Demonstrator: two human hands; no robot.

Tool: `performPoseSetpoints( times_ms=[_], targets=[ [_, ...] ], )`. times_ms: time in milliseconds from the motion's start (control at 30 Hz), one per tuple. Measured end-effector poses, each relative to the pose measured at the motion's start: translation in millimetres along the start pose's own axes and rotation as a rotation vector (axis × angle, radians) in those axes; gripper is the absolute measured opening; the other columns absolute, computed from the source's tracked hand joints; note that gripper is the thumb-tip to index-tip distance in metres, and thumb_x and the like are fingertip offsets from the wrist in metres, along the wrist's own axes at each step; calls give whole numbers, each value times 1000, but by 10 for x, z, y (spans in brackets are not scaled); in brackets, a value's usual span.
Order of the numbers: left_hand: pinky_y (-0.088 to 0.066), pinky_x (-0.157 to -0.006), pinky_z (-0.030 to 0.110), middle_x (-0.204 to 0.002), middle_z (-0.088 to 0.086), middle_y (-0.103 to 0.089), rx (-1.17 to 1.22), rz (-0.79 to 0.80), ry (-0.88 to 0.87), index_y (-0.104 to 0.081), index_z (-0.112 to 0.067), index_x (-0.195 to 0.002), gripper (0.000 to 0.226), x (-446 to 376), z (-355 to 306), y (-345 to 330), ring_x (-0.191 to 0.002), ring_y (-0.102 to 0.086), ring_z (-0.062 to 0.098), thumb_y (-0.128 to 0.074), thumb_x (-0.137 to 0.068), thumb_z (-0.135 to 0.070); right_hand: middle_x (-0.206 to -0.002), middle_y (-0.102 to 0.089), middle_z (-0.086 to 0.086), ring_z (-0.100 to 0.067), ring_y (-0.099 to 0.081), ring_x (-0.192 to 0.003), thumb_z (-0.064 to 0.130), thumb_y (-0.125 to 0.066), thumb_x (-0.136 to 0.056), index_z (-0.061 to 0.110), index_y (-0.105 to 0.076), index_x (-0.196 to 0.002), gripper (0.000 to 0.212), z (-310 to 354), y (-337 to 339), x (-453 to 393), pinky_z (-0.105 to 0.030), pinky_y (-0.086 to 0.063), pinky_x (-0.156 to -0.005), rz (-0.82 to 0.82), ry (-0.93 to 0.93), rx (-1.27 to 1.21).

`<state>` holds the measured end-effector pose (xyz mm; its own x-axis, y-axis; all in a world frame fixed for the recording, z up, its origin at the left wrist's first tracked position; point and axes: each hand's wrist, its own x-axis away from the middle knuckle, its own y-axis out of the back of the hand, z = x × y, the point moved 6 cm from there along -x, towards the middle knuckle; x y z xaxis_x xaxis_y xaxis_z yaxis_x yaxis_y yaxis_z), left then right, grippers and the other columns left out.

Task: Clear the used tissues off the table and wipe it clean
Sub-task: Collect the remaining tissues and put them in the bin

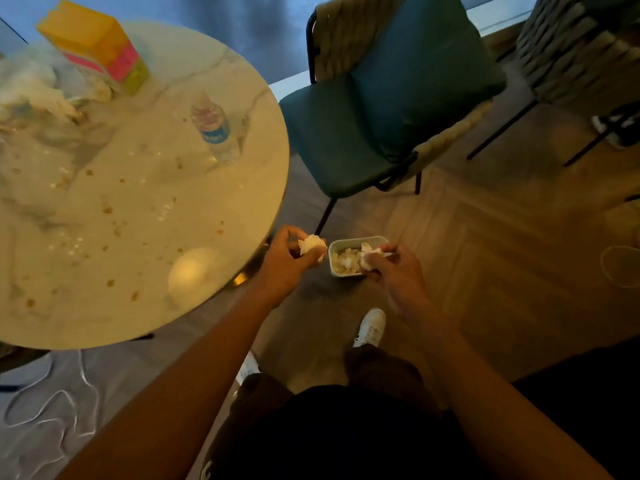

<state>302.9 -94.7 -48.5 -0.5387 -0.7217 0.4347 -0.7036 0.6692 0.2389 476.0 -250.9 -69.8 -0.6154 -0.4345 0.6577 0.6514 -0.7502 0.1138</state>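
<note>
- White crumpled tissue [312,246] is sitting in the left hand [287,259], fingers curling round it, just past the round table's edge [282,188].
- Right hand [394,271] is gripping another tissue wad [372,255] over the small bin [349,241] on the open floor.
- More used tissues [41,95] are lying far across the crumb-speckled table, near a bottle [214,129] and yellow box [100,46].
- Green chair [381,98] is standing just beyond the bin.

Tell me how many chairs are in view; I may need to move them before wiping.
2. The teal chair stands right of the round table, behind the bin. A second woven-back chair sits at the upper right edge, partly cut off.
</note>
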Motion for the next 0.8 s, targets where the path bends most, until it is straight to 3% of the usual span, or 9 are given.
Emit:
performPoseSetpoints(
  times_ms=[67,133,200,333,433,533,667,800],
  targets=[
    [-62,-83,37,-107,-4,-68,27,-19,34,-57,-35,-102,24,-117,49,-310,-101,-70,13,-76,-89,-26,-118,-69,-1,-22,-69,-107,26,-82,-83,29,-68,-105,27,-5,231,-261,-46,-61,-89,10,-8,37],
    [-61,-83,38,-108,-6,-69,8,-42,79,-61,-38,-101,18,-249,140,-601,-100,-70,11,-73,-88,-43,-115,-70,2,-20,-69,-106,30,-83,-82,35,-70,-100,23,-44,421,-523,-45,-61,-90,9,-20,100],
    [-58,-81,34,-109,-4,-69,-45,-55,155,-64,-38,-101,28,-426,295,-863,-98,-68,12,-69,-83,-58,-118,-69,1,-19,-68,-106,26,-82,-83,38,-71,-96,21,-120,547,-760,-43,-60,-91,20,-63,117],
    [-43,-71,11,-116,-13,-60,-74,13,256,-64,-35,-114,19,-763,632,-1327,-99,-58,1,-65,-96,-30,-114,-69,-4,-19,-71,-94,11,-77,-87,30,-68,-113,33,-431,686,-1245,-38,-62,-84,62,-194,117],
    [-50,-74,14,-121,-12,-60,-76,50,299,-62,-36,-120,29,-1080,1065,-1588,-104,-61,3,-67,-95,-21,-109,-67,-8,-21,-71,-78,7,-82,-81,20,-57,-110,40,-772,786,-1733,-36,-61,-74,14,-228,161],
    [-57,-84,27,-120,-8,-65,-154,86,319,-57,-31,-123,29,-1550,1665,-1831,-106,-65,9,-67,-96,-29,-109,-68,-8,-21,-72,-80,10,-83,-80,18,-58,-103,35,-1188,826,-2342,-32,-60,-69,-27,-225,222],
    [-57,-84,33,-118,-1,-67,-446,181,209,-52,-23,-135,41,-2231,2375,-2141,-100,-66,13,-59,-99,-40,-108,-68,5,-11,-69,-88,17,-77,-88,27,-65,-101,21,-1718,728,-3128,-28,-58,-70,-32,-135,350],
    [-50,-93,34,-134,8,-57,-692,321,78,-56,-18,-137,40,-2908,3066,-2511,-114,-60,21,-58,-101,-34,-106,-64,9,-2,-58,-85,24,-66,-96,30,-66,-106,13,-2189,540,-3924,-17,-45,-63,-8,37,599]
  ],
)
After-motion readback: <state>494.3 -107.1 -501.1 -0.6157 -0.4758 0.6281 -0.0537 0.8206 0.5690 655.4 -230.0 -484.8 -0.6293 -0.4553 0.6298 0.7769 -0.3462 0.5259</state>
